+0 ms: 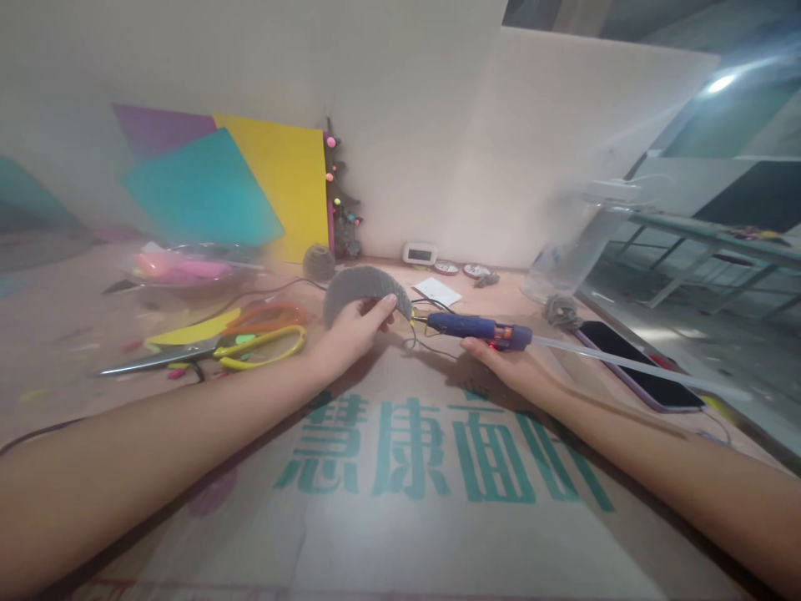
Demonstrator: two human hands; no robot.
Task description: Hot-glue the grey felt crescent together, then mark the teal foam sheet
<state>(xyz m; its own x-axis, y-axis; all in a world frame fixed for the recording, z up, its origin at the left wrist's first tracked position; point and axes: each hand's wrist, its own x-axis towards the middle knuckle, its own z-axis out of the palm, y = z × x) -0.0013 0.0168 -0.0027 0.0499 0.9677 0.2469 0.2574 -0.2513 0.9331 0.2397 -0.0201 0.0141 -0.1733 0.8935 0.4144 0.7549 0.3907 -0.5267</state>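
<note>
At a lettered table (388, 542), a gray crescent (354, 288) is held.
The crescent is pinched near its right end by the left hand (358, 332); a blue glue gun (463, 325) is gripped by the right hand (510, 365), its nozzle at that end.

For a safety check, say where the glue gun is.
In the head view, the blue glue gun is right of centre, in the right hand, its nozzle beside the grey curved piece in the left hand.

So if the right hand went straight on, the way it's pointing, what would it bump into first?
Probably the grey yarn-wrapped crescent in the left hand. The blue plastic glue gun in the right hand aims its nozzle at one end; whether they touch is unclear.
</note>
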